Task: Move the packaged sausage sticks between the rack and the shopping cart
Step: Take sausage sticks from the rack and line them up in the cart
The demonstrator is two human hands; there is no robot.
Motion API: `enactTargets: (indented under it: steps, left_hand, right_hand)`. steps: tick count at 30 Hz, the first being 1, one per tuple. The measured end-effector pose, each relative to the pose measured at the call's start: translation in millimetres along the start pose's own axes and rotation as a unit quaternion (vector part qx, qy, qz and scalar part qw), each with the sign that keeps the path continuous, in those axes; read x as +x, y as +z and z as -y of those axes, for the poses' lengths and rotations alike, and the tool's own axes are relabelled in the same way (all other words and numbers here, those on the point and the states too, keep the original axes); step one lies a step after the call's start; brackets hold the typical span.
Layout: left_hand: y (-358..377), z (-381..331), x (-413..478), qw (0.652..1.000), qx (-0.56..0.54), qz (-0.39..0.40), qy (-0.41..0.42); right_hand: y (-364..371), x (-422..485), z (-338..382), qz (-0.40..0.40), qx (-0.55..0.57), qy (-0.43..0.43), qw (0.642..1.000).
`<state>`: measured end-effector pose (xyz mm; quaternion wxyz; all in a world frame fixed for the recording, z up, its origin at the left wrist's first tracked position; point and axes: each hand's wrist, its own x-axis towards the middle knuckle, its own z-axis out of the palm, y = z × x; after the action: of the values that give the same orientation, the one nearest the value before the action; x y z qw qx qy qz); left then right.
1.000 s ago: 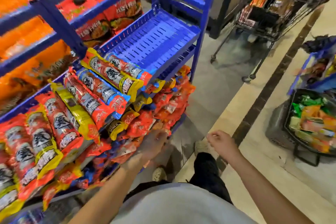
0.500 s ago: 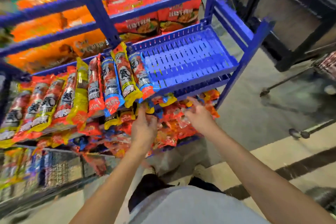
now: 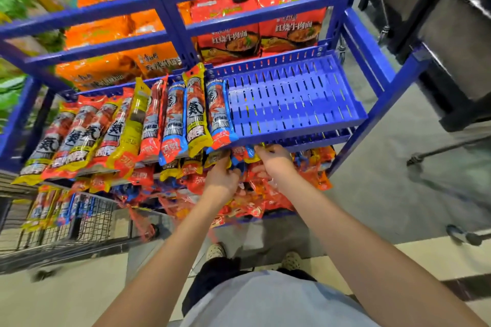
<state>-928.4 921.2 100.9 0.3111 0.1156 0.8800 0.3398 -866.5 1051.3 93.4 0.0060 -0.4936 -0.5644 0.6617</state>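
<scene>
Nearby: red and orange instant-noodle bags (image 3: 289, 32) fill the blue metal rack (image 3: 255, 17) above; its blue slotted plastic shelf (image 3: 292, 103) overhangs both hands.
Count: about nine red, yellow and blue packaged sausage sticks (image 3: 195, 111) lie on that shelf; a jumbled heap (image 3: 265, 202) lies below; more sit in the grey wire shopping cart (image 3: 93, 220).
Axis: shelf packs run front to back.
Hands: left hand (image 3: 221, 179) grips a blue-ended pack (image 3: 237, 167); right hand (image 3: 273, 163) is just beside it, its hold unclear.

Left hand (image 3: 221, 177), right hand (image 3: 275, 161) forward, gripping sausage packs (image 3: 238, 152).

glossy plastic sausage pkgs (image 3: 196, 111), blue plastic shelf (image 3: 289, 103)
</scene>
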Motion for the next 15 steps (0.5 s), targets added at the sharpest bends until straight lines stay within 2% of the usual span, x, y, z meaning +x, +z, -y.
enactTargets:
  steps: [4,10,15]
  left_hand:
    - [-2.2,-1.1,-10.8,0.998,-0.056,0.009,0.009]
    - [4.5,-10.8,-25.2,0.985,-0.17,0.013,-0.009]
    - [16.3,-10.3,-17.5,0.977,-0.205,-0.008,-0.064]
  right_hand:
    - [-0.8,-3.3,-2.0,-0.001,0.041,-0.009,0.999]
    - [-10.4,-9.9,-23.3,-0.052,0.044,-0.027,0.997]
    - [-17.8,-24.1,-36.6,-0.07,0.048,-0.053,0.995]
